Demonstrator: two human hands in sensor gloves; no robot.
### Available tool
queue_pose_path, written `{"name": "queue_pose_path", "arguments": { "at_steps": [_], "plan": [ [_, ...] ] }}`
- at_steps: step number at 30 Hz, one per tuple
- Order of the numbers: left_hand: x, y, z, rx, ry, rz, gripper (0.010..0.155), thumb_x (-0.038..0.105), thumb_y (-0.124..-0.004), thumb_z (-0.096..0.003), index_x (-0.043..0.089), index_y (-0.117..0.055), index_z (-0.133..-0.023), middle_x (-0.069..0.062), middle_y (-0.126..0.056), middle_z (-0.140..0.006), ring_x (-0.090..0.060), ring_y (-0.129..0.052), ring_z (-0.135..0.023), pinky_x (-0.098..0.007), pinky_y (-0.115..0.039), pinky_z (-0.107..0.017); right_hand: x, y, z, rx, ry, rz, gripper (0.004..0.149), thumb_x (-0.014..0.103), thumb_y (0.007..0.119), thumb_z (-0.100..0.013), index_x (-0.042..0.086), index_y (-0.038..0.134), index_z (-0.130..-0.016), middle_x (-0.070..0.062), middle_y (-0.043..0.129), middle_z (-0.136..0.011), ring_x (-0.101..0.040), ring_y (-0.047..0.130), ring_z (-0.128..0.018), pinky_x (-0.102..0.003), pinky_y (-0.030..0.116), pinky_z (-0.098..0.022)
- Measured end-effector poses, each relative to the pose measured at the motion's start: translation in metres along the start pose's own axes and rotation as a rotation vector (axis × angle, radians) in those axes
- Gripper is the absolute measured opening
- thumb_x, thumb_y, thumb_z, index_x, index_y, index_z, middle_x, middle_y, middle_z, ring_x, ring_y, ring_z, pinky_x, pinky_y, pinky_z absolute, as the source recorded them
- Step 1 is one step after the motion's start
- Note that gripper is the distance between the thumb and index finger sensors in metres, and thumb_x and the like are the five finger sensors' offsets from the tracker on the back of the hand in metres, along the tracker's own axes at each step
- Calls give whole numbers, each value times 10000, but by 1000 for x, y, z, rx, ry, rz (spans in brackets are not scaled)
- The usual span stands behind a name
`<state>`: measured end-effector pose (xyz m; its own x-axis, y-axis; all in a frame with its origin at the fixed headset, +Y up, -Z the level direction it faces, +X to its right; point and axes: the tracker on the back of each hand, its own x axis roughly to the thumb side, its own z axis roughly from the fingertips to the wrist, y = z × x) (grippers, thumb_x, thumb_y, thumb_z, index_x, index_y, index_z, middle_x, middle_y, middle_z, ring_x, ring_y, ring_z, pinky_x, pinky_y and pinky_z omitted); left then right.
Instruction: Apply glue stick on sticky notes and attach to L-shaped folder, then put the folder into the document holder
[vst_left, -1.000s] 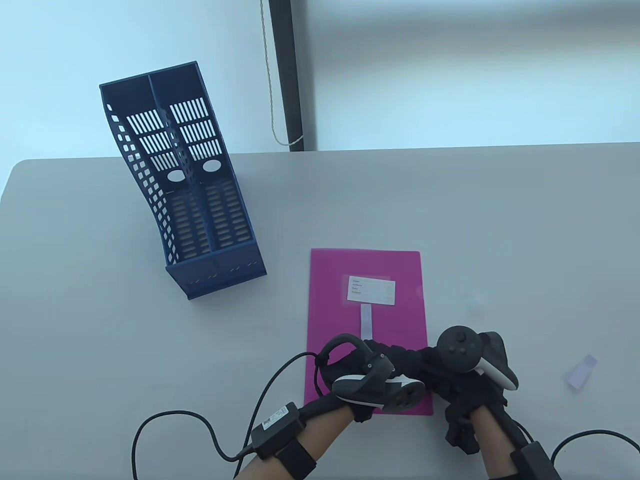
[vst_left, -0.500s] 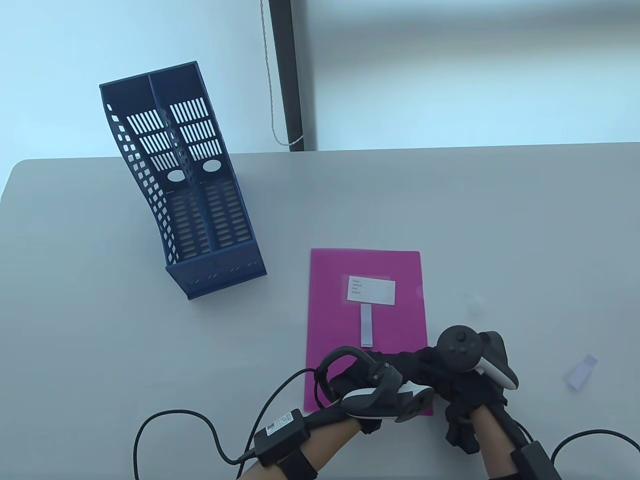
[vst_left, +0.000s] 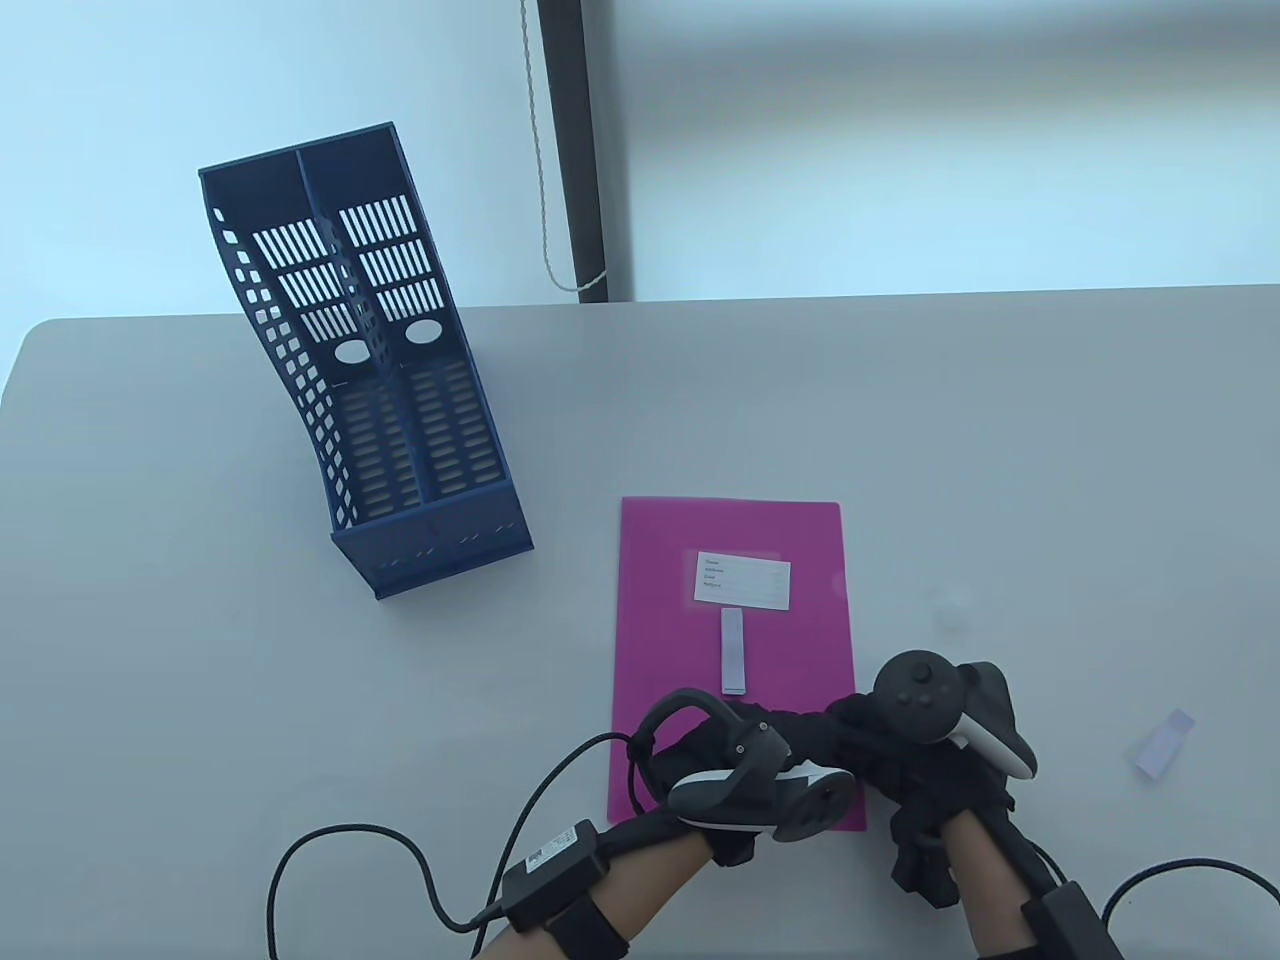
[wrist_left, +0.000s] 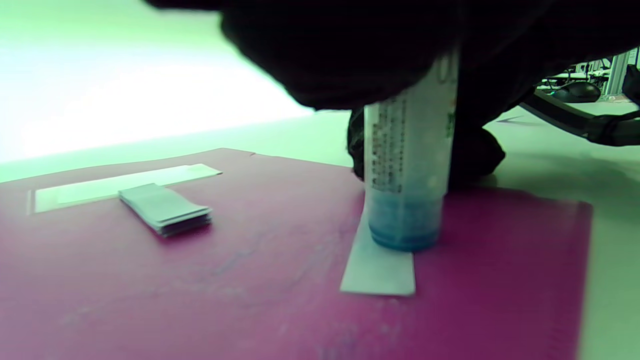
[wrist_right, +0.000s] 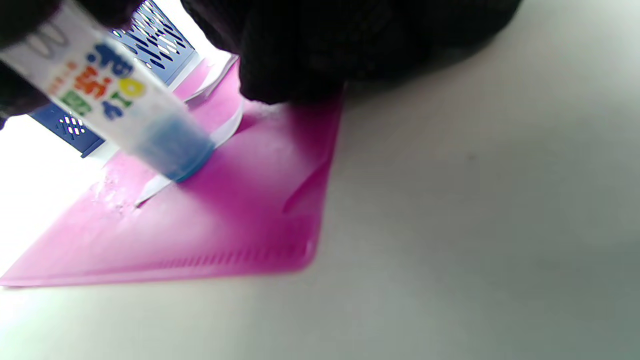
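The glue stick (wrist_left: 407, 165) is gripped upright in the curled right hand (vst_left: 935, 740), its blue tip pressed on a loose sticky note (wrist_left: 380, 265) for coating; the note lies on the pink folder (vst_left: 680, 620) for backing, the left hand (vst_left: 735, 760) pinning it, finger posture hidden; the document holder (vst_left: 350, 360) stands at ten o'clock.

Office desk (vst_left: 1000, 420) (blue document holder (vst_left: 365, 370))
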<state>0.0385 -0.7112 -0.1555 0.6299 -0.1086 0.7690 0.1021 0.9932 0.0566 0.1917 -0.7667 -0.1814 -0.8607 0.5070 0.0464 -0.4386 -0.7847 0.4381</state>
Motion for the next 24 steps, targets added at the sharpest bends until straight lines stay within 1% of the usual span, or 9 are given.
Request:
{"name": "queue_pose_path", "arguments": {
  "at_steps": [6,7,10,13,17,20,21,22,24],
  "plan": [
    [-10,5,10,-156,-15,-41,514,499,-683,-546,89,-802,-833,-55,-977,-425,-81,-963,-174,-298,-833,-181,0,0,0,3,-3,-1,318,316,673,-647,115,867,-799,-56,952,-504,-178,886,-411,-359,781,-351],
    [-12,5,11,-162,-18,-42,513,500,-683,-546,94,-801,-835,-54,-977,-429,-80,-964,-179,-297,-834,-184,0,0,0,4,-3,0,318,316,673,-647,116,868,-799,-56,951,-505,-178,886,-411,-359,781,-351],
    [-12,4,9,-116,-28,-22,516,497,-688,-542,93,-797,-844,-66,-975,-443,-90,-967,-191,-303,-832,-193,0,0,0,0,-2,4,319,317,673,-646,115,867,-799,-56,951,-506,-179,886,-412,-360,781,-352],
    [-7,0,0,-1,-26,-1,519,496,-682,-538,95,-783,-853,-72,-972,-463,-94,-972,-208,-304,-835,-203,0,0,0,1,0,-2,318,316,673,-647,116,868,-799,-56,951,-506,-179,885,-412,-359,780,-352],
    [-4,-2,-12,31,-18,17,524,498,-677,-533,97,-774,-856,-76,-970,-476,-99,-975,-217,-308,-836,-209,0,0,0,-4,2,0,319,318,671,-647,118,869,-798,-53,952,-504,-175,887,-410,-356,782,-351],
    [-8,-2,-8,25,-12,27,520,496,-674,-536,95,-778,-850,-75,-972,-478,-101,-976,-215,-311,-837,-208,-1,0,0,2,1,-8,318,316,672,-647,116,868,-799,-57,952,-505,-177,885,-410,-357,779,-350],
    [-10,-1,-6,5,-12,22,519,495,-677,-537,91,-784,-844,-73,-974,-467,-101,-974,-206,-311,-836,-203,-1,0,0,2,0,-2,318,316,672,-647,118,867,-800,-54,953,-504,-176,886,-411,-356,782,-350],
    [-12,1,-4,-44,-14,11,518,497,-678,-537,92,-789,-839,-70,-975,-460,-97,-973,-200,-309,-836,-199,-1,0,0,2,0,-4,318,316,671,-647,118,868,-800,-54,952,-505,-177,886,-412,-357,781,-351],
    [-14,3,-2,-104,-20,3,517,498,-681,-542,92,-791,-842,-69,-975,-462,-98,-973,-205,-310,-835,-203,-1,0,0,0,0,-6,318,316,672,-647,117,867,-800,-54,951,-506,-177,886,-411,-358,780,-351]
  ]
}}
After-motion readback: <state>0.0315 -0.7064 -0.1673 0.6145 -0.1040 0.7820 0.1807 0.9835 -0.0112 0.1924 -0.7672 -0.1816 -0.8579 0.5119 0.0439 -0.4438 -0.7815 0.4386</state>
